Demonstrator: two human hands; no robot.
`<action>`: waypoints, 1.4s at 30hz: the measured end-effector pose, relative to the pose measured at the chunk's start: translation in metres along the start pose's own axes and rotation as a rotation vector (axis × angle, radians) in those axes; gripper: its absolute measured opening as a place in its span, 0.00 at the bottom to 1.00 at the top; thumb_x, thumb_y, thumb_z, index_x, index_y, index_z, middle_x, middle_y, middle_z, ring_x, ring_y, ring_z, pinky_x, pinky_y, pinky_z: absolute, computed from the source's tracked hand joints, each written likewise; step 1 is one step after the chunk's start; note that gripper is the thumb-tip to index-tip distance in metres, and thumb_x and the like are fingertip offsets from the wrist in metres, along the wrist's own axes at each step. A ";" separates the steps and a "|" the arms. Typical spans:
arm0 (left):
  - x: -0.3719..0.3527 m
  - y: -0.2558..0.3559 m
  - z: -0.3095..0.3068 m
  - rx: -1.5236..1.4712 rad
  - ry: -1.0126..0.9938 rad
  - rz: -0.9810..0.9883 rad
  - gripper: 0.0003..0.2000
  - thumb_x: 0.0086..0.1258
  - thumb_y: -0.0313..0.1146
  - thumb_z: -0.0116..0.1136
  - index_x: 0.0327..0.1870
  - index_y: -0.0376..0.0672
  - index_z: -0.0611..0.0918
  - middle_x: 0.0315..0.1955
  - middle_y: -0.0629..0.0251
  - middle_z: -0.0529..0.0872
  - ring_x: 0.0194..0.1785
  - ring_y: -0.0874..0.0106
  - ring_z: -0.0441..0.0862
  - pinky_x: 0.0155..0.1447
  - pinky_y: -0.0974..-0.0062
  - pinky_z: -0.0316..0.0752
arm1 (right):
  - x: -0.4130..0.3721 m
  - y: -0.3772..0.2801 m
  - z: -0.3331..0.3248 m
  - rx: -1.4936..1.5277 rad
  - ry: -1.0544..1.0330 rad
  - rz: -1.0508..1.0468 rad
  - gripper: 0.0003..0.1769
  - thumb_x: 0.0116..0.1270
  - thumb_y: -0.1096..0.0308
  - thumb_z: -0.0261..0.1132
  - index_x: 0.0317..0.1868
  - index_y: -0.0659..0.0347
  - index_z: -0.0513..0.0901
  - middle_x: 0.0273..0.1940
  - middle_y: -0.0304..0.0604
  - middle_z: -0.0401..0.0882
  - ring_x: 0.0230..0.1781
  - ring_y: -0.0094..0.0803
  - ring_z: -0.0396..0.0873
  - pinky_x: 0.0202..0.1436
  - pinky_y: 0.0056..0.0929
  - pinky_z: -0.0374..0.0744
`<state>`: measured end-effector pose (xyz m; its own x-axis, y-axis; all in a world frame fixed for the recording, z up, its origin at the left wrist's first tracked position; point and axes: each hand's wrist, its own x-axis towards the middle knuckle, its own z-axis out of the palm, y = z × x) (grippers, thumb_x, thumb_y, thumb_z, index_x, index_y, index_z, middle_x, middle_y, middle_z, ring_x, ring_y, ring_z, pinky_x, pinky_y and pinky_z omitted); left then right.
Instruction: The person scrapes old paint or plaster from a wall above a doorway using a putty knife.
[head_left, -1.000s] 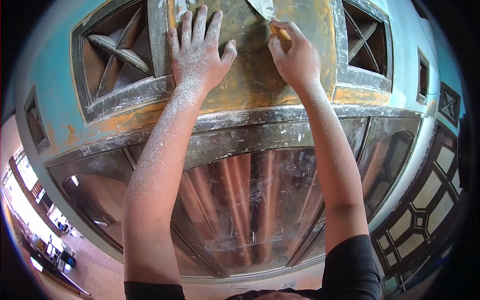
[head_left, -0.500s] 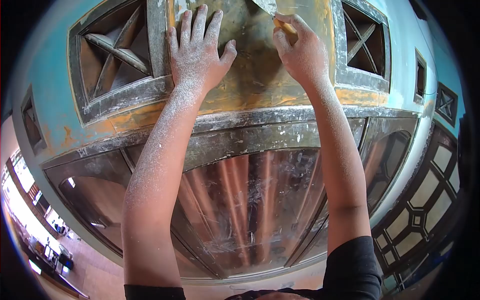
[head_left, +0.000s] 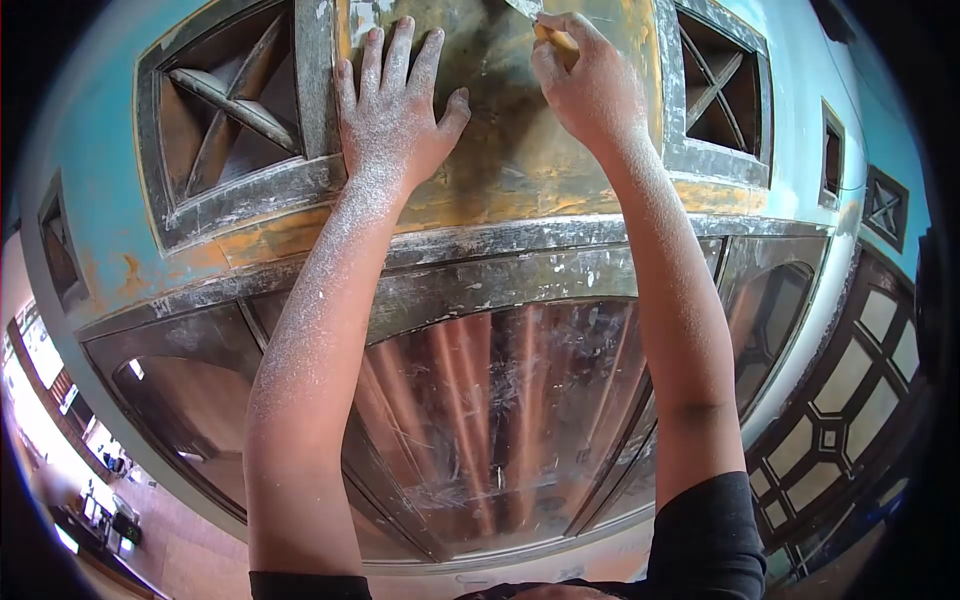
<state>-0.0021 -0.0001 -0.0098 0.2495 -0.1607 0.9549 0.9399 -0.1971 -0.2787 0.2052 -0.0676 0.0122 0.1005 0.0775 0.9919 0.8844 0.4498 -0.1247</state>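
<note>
On the left, a cross-braced vent sits in a grey frame set in chalky teal wall. My left hand, floured with white dust, lies flat on the scraped panel, fingers apart. The panel is rough and mottled ochre and grey. Just right of it, my right hand has its fingers clamped on the scraper by its wooden handle, the metal blade on the panel's top, cut off by the picture's edge. A second vent lies beyond. Below, the arched glass is scratched.
</note>
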 end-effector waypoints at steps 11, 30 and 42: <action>-0.003 -0.001 -0.001 -0.048 0.020 -0.002 0.36 0.77 0.56 0.55 0.84 0.59 0.61 0.84 0.64 0.56 0.86 0.57 0.50 0.86 0.44 0.42 | 0.008 -0.024 -0.016 0.052 -0.067 0.055 0.17 0.73 0.60 0.64 0.56 0.58 0.84 0.41 0.59 0.89 0.45 0.58 0.87 0.49 0.51 0.82; -0.003 0.000 -0.005 -0.021 0.000 -0.003 0.36 0.77 0.56 0.54 0.83 0.56 0.63 0.84 0.61 0.57 0.86 0.55 0.50 0.85 0.42 0.43 | 0.030 -0.037 -0.022 -0.003 -0.068 0.037 0.16 0.73 0.60 0.62 0.55 0.59 0.84 0.42 0.61 0.89 0.47 0.58 0.87 0.51 0.53 0.82; -0.004 0.001 -0.005 -0.035 -0.008 -0.015 0.36 0.77 0.55 0.55 0.83 0.58 0.62 0.84 0.63 0.56 0.87 0.57 0.49 0.86 0.43 0.42 | 0.028 -0.028 -0.020 0.003 -0.045 0.005 0.17 0.73 0.59 0.63 0.58 0.56 0.83 0.42 0.62 0.88 0.45 0.60 0.87 0.50 0.52 0.83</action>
<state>-0.0035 -0.0044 -0.0139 0.2378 -0.1501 0.9596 0.9348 -0.2331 -0.2681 0.1927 -0.0959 0.0434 0.0839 0.1201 0.9892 0.8824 0.4522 -0.1297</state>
